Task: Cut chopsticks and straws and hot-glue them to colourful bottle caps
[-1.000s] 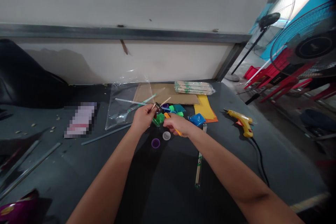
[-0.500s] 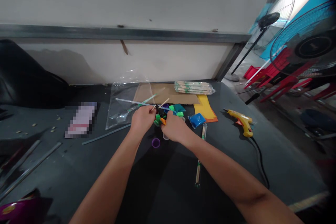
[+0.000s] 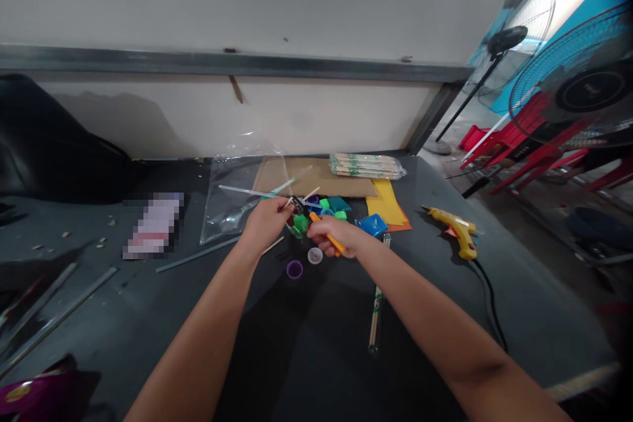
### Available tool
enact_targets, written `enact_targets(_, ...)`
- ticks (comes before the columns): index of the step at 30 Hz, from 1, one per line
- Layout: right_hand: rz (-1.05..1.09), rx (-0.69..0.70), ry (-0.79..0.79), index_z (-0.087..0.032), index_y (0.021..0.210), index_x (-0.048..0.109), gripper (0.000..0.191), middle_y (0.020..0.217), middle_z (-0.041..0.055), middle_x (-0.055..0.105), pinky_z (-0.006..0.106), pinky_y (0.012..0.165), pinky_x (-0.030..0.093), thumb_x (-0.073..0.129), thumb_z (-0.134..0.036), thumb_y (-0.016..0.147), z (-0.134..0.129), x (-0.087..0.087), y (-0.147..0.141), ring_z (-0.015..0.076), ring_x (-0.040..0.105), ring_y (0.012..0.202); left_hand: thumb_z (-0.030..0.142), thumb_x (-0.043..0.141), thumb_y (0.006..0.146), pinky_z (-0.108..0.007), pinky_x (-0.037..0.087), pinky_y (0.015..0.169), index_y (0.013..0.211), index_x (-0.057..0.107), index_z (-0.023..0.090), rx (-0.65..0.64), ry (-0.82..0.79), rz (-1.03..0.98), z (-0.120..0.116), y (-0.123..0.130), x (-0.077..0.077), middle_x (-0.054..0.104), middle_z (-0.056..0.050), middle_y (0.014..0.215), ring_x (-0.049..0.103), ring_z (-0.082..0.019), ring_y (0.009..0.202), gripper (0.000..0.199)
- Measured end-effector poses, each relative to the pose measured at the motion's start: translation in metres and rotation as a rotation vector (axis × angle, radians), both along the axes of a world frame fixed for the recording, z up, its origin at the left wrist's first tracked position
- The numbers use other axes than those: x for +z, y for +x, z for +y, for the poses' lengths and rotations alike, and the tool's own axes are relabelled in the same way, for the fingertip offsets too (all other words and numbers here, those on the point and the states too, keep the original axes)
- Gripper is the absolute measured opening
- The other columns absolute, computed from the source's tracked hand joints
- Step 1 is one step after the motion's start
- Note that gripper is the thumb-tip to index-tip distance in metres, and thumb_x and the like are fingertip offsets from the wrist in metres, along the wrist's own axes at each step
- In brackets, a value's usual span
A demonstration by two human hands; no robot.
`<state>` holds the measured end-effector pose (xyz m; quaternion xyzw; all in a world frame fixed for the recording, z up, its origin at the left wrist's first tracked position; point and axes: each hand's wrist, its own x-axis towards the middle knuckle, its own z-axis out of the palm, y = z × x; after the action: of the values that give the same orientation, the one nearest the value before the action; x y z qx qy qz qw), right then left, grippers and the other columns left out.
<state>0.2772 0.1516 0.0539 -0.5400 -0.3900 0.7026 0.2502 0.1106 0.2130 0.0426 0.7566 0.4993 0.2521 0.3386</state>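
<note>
Over the dark worktable [image 3: 534, 316], the person's left hand [image 3: 264, 224] and right hand [image 3: 336, 237] are showing bare skin and slender fingers. The left forearm [image 3: 198, 336] and right forearm [image 3: 435, 323] are appearing bare and smooth, tapering toward the wrists, while a dark crease or shadow is marking the right arm's inner elbow [image 3: 479, 366].

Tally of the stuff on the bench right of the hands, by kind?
Hot glue gun: 1
Plastic-wrapped pack of wooden chopsticks: 1
Sleeved chopsticks: 1
Blue plastic packet: 1
Card sheets, yellow and orange: 2
Total: 6
</note>
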Motion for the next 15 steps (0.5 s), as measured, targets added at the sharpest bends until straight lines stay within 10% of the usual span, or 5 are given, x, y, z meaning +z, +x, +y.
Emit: enact_targets(15, 0.051, 0.008, -0.079, -0.019, 0.06, 0.036, 0.023, 0.05, -0.0064, 0.036, 0.015, 0.031, 0.025, 0.055, -0.019, 0.074, 0.0, 0.003, 0.003, 0.0041, 0.029, 0.037, 0.037, 0.048, 0.086, -0.027, 0.025, 0.056, 0.077, 0.066, 0.026, 0.118, 0.266, 0.291, -0.013, 0.003, 0.016, 0.067, -0.001, 0.072, 0.056, -0.017, 0.065, 0.023)
